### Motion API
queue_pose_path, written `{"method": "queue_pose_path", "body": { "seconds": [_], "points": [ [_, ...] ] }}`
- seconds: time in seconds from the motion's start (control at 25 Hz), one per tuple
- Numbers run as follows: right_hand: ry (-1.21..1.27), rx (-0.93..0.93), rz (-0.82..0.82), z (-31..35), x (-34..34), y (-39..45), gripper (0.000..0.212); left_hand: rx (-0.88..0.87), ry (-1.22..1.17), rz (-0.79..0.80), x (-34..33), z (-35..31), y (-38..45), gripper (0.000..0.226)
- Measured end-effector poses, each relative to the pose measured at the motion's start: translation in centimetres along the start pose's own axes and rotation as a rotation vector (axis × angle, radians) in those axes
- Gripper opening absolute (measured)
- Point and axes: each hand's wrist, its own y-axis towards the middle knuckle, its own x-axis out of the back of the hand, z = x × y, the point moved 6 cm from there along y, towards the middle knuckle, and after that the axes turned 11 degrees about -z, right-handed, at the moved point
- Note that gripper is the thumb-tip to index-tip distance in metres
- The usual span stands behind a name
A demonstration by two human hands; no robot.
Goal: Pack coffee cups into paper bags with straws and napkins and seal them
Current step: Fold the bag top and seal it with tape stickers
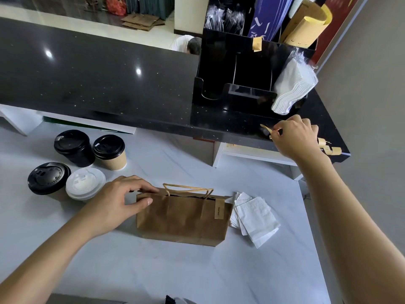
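A brown paper bag (182,218) with twisted handles stands on the white table, its top closed, with one tan sticker (219,210) over its right top edge. My left hand (122,198) pinches the bag's top left corner between thumb and fingers. Over the edge of the black counter, my right hand (293,134) pinches a tan sticker strip (267,129). Several lidded coffee cups stand to the left: a black cup (74,148), a kraft cup with a black lid (110,153), a black-lidded cup (48,178) and a white-lidded cup (85,183). Loose white napkins (255,218) lie right of the bag.
A raised black counter (98,84) runs across the back. On it a black organiser (241,73) holds wrapped straws (225,17), a bagged napkin stack (291,84) and a kraft roll (304,25). More sticker pieces (328,147) hang off the counter's right edge. A person crouches behind the counter.
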Motion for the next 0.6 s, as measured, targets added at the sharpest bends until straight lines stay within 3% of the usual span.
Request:
{"method": "queue_pose_path", "body": {
  "seconds": [0.12, 0.32, 0.44, 0.6],
  "points": [
    [0.060, -0.030, 0.091, 0.1, -0.4, 0.8, 0.031, 0.001, -0.013, -0.001, -0.1, -0.1, 0.0, 0.037],
    [0.217, -0.065, 0.110, 0.0, -0.1, 1.2, 0.011, 0.002, -0.022, -0.006, -0.2, 0.1, 0.2, 0.031],
    [0.322, -0.032, 0.056, -0.1, 0.4, 1.2, 0.016, -0.006, -0.027, -0.004, -0.1, 0.2, 0.3, 0.035],
    [0.365, 0.036, -0.052, 0.0, 0.9, 0.6, 0.007, -0.003, -0.030, 0.001, -0.2, 0.3, 0.3, 0.036]
  ]
}}
